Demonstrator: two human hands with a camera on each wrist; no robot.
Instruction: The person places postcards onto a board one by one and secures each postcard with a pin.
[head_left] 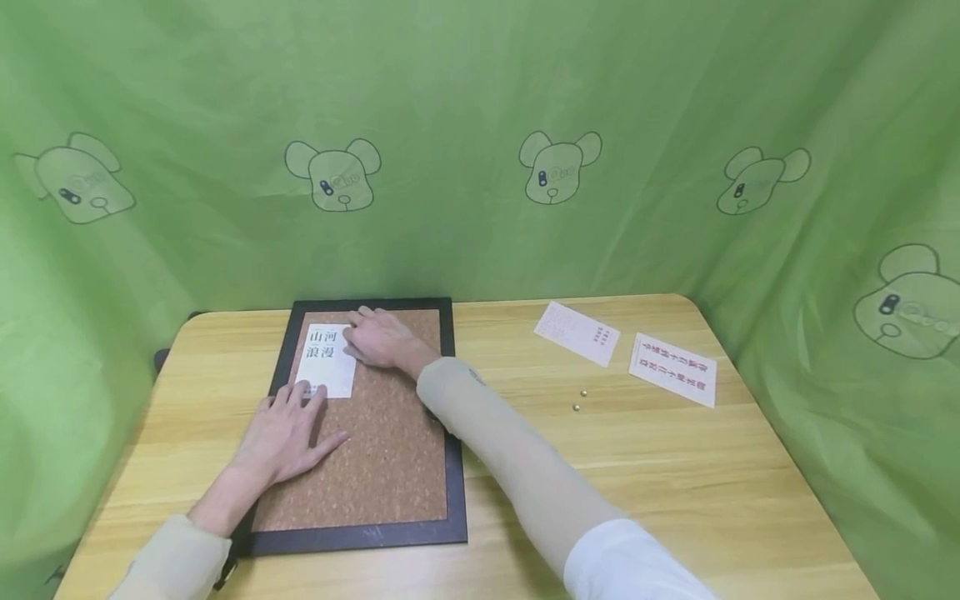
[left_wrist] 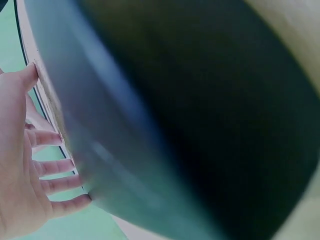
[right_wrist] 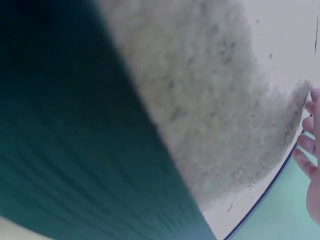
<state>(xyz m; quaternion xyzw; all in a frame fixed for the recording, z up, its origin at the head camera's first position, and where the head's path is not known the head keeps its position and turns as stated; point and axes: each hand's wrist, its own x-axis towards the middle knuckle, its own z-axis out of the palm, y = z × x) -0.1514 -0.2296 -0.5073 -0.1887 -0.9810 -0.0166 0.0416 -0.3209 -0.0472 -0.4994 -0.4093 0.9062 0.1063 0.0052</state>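
A white card (head_left: 327, 367) with large dark characters lies on the upper left of a cork board (head_left: 382, 467) with a black frame. My left hand (head_left: 283, 433) rests on the board with fingers spread, fingertips on the card's lower edge and thumb out over the cork. Spread fingers of this hand (left_wrist: 25, 165) also appear in the left wrist view. My right hand (head_left: 380, 337) bends over the card's right edge near its top corner, touching it; what lies under those fingertips is hidden. Bent fingers of the right hand (right_wrist: 307, 137) show at the right wrist view's edge.
Right of the board, two small shiny round pieces (head_left: 580, 400) lie on the wooden table (head_left: 600, 475). Beyond them are a pale card (head_left: 577, 333) with small print and a card with red characters (head_left: 672, 369). A green curtain (head_left: 450, 233) surrounds the table's back and sides.
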